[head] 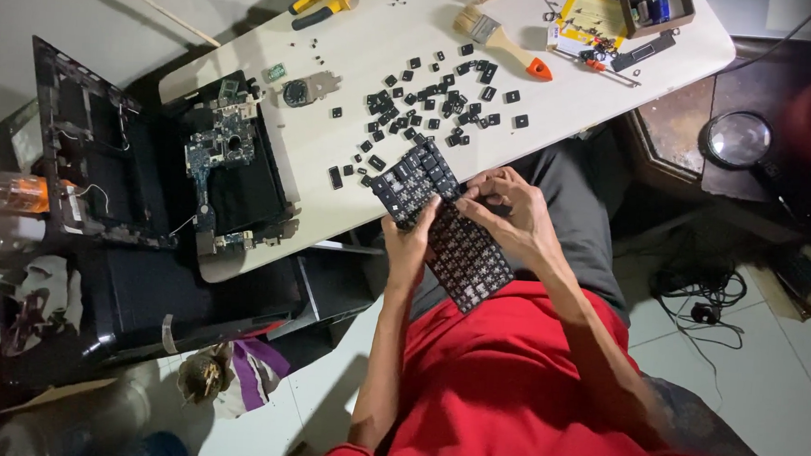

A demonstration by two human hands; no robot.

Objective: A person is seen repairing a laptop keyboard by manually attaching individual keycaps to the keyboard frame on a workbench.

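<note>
A black laptop keyboard (460, 249) rests between the table edge and my lap, tilted, with many keys gone from its lower half. My left hand (407, 247) grips its left edge. My right hand (508, 210) lies on its upper right part, fingertips pinched on the keys near the middle. Several loose black keycaps (431, 100) lie scattered on the white table (360, 31) just beyond the keyboard.
A dismantled black laptop (150, 159) with a bare circuit board (217, 144) sits at the table's left end. A paintbrush (503, 41), yellow pliers (320, 3), a yellow card (590, 20) and a small tray lie at the far edge. A magnifying glass (738, 139) lies right; cables on the floor.
</note>
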